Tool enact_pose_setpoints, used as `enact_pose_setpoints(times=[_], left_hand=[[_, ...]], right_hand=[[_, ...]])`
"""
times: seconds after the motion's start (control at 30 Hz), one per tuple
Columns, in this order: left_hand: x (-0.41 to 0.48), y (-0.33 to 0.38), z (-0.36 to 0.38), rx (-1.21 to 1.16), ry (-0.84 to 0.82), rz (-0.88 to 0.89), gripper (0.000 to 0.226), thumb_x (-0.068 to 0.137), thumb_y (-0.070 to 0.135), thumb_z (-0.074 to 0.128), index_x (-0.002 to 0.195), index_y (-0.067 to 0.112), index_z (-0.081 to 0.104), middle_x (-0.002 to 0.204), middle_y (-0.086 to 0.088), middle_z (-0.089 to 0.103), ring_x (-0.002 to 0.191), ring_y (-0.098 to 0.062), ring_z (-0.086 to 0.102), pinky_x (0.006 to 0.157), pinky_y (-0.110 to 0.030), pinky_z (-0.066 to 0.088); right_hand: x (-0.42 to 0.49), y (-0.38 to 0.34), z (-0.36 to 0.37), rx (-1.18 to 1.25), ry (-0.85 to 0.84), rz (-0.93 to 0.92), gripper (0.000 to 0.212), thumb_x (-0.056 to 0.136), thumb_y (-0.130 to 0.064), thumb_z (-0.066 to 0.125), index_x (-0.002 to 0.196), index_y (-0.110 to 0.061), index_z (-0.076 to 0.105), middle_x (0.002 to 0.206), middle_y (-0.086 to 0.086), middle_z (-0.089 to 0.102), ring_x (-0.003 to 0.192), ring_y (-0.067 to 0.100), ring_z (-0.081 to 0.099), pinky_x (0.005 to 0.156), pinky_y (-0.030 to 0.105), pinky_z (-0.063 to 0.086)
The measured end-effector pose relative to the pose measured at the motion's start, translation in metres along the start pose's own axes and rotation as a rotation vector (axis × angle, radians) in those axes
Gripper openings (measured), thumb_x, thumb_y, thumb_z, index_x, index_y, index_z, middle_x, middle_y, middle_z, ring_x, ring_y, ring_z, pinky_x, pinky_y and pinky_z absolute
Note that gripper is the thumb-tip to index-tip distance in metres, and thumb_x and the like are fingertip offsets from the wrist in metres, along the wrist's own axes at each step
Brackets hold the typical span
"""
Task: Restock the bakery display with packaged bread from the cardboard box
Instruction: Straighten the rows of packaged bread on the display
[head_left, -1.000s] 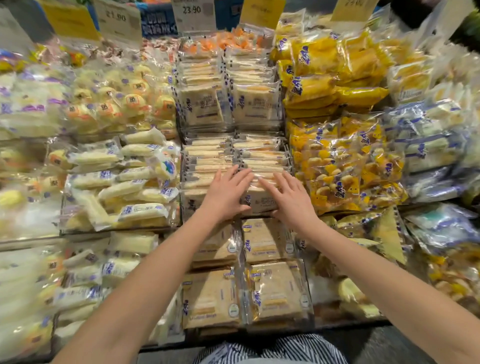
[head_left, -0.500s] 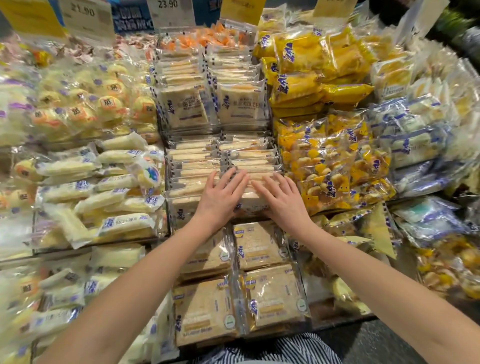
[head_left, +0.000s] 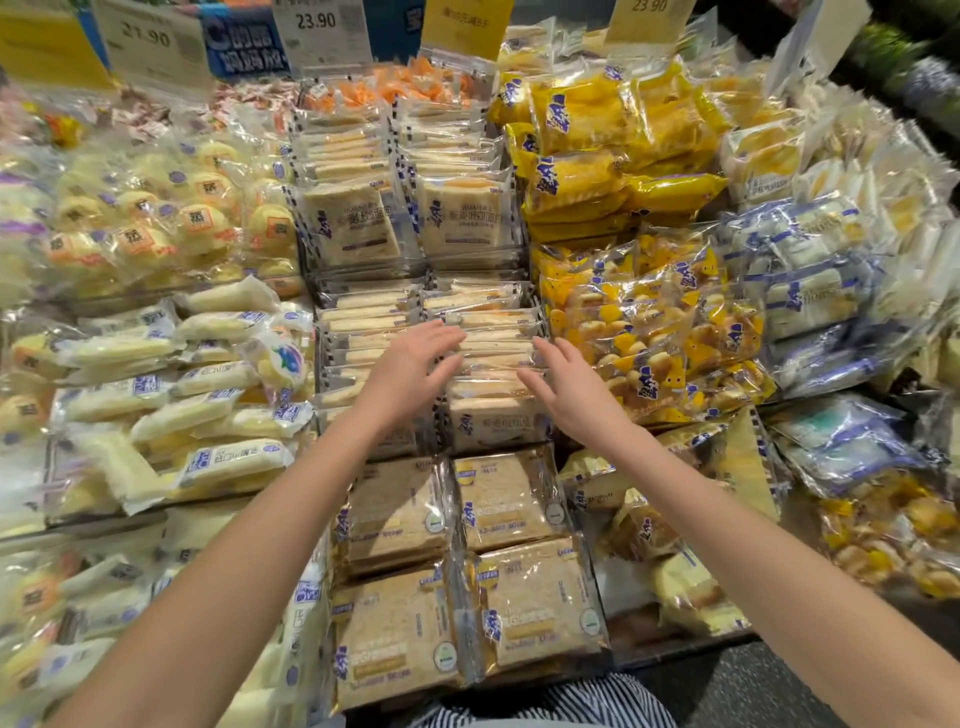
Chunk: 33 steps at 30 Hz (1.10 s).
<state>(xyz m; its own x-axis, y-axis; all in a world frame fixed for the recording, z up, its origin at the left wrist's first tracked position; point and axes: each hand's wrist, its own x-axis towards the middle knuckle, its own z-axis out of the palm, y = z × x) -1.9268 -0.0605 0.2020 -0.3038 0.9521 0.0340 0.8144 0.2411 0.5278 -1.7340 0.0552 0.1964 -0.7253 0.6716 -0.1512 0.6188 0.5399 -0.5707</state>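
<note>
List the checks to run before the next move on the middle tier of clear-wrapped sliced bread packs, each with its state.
1. Left hand free: ok, fingers straight, holding nothing.
2. Right hand free: ok, fingers straight, holding nothing.
3. Clear-wrapped sliced bread packs under the hands in order: ok, two rows standing on edge.
4. Room left in those rows: cannot tell.
5. Cardboard box at hand: cannot tell, not in view.
</note>
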Motion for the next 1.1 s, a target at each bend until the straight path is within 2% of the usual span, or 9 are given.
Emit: enact_pose_setpoints(times=[0.13, 0.27, 0.4, 0.6, 0.7, 0.8, 0.9, 1.0, 1.1], left_hand=[[0.005, -0.005, 0.001, 0.384, -0.29, 0.01, 0.051, 0.104, 0.051, 0.022, 0.153, 0.035, 0.024, 0.159, 0.017, 0.015, 0.151, -0.012, 0.0, 0.121, -0.05, -0.004], [-0.003, -0.007, -0.006, 0.518, -0.311, -0.035, 0.052, 0.104, 0.053, 0.019, 0.153, 0.037, 0.022, 0.159, 0.019, 0.014, 0.151, -0.012, -0.001, 0.121, -0.054, -0.004], [0.007, -0.002, -0.012, 0.371, -0.202, -0.032, 0.047, 0.103, 0.051, 0.031, 0.144, 0.032, 0.046, 0.154, 0.014, 0.036, 0.149, -0.009, 0.02, 0.123, -0.048, 0.001], [0.04, 0.0, -0.006, 0.324, -0.278, -0.06, 0.056, 0.103, 0.052, 0.027, 0.154, 0.032, 0.02, 0.162, 0.013, 0.015, 0.151, -0.008, 0.006, 0.123, -0.046, -0.002], [0.036, -0.015, -0.011, 0.381, -0.288, -0.049, 0.053, 0.102, 0.054, 0.024, 0.15, 0.033, 0.034, 0.158, 0.014, 0.028, 0.15, -0.006, 0.012, 0.122, -0.051, -0.005], [0.03, -0.024, -0.017, 0.446, -0.288, -0.069, 0.048, 0.102, 0.054, 0.025, 0.137, 0.033, 0.051, 0.152, 0.014, 0.041, 0.149, -0.007, 0.017, 0.122, -0.05, -0.005], [0.04, -0.019, -0.02, 0.37, -0.16, -0.062, 0.041, 0.103, 0.048, 0.032, 0.121, 0.031, 0.064, 0.138, 0.011, 0.057, 0.14, -0.01, 0.038, 0.121, -0.045, 0.006], [0.061, -0.014, -0.02, 0.275, -0.025, -0.087, 0.041, 0.104, 0.039, 0.038, 0.141, 0.026, 0.05, 0.15, 0.007, 0.045, 0.141, -0.012, 0.037, 0.121, -0.038, 0.013], [0.08, -0.015, -0.013, 0.305, -0.18, -0.101, 0.049, 0.104, 0.044, 0.034, 0.152, 0.03, 0.031, 0.161, 0.009, 0.023, 0.151, -0.013, 0.013, 0.123, -0.043, 0.004]], right_hand=[[0.004, -0.003, 0.015, 0.072, -0.004, 0.035, 0.063, 0.102, -0.044, 0.042, 0.156, -0.021, 0.02, 0.163, 0.008, 0.013, 0.148, 0.025, 0.022, 0.117, 0.039, 0.025], [0.002, -0.011, 0.028, 0.166, -0.037, -0.023, 0.061, 0.102, -0.041, 0.044, 0.156, -0.02, 0.023, 0.165, 0.003, 0.003, 0.138, 0.019, 0.04, 0.114, 0.033, 0.032], [0.016, -0.009, 0.029, 0.294, 0.055, 0.046, 0.064, 0.101, -0.044, 0.045, 0.155, -0.018, 0.023, 0.164, 0.004, 0.011, 0.149, 0.018, 0.018, 0.118, 0.035, 0.022], [0.053, -0.011, 0.008, 0.392, 0.054, 0.015, 0.066, 0.101, -0.047, 0.044, 0.156, -0.021, 0.018, 0.161, 0.0, 0.023, 0.147, 0.015, 0.024, 0.12, 0.04, 0.025], [0.057, -0.011, 0.01, 0.356, -0.014, -0.034, 0.067, 0.099, -0.05, 0.046, 0.155, -0.024, 0.022, 0.16, -0.002, 0.028, 0.143, 0.015, 0.031, 0.117, 0.041, 0.031], [0.058, -0.013, 0.016, 0.273, -0.087, -0.127, 0.064, 0.098, -0.049, 0.047, 0.154, -0.026, 0.026, 0.161, -0.003, 0.025, 0.148, 0.01, 0.02, 0.121, 0.036, 0.023], [0.069, -0.01, 0.013, 0.295, 0.016, -0.087, 0.059, 0.1, -0.044, 0.047, 0.153, -0.021, 0.03, 0.161, 0.001, 0.024, 0.148, 0.011, 0.017, 0.118, 0.028, 0.017], [0.089, -0.009, 0.008, 0.322, 0.065, 0.005, 0.062, 0.102, -0.044, 0.043, 0.155, -0.018, 0.024, 0.163, 0.004, 0.017, 0.151, 0.013, 0.008, 0.117, 0.027, 0.013], [0.109, -0.014, 0.007, 0.315, -0.004, 0.033, 0.068, 0.102, -0.047, 0.041, 0.157, -0.019, 0.013, 0.165, 0.006, 0.009, 0.152, 0.016, 0.001, 0.119, 0.033, 0.012]])
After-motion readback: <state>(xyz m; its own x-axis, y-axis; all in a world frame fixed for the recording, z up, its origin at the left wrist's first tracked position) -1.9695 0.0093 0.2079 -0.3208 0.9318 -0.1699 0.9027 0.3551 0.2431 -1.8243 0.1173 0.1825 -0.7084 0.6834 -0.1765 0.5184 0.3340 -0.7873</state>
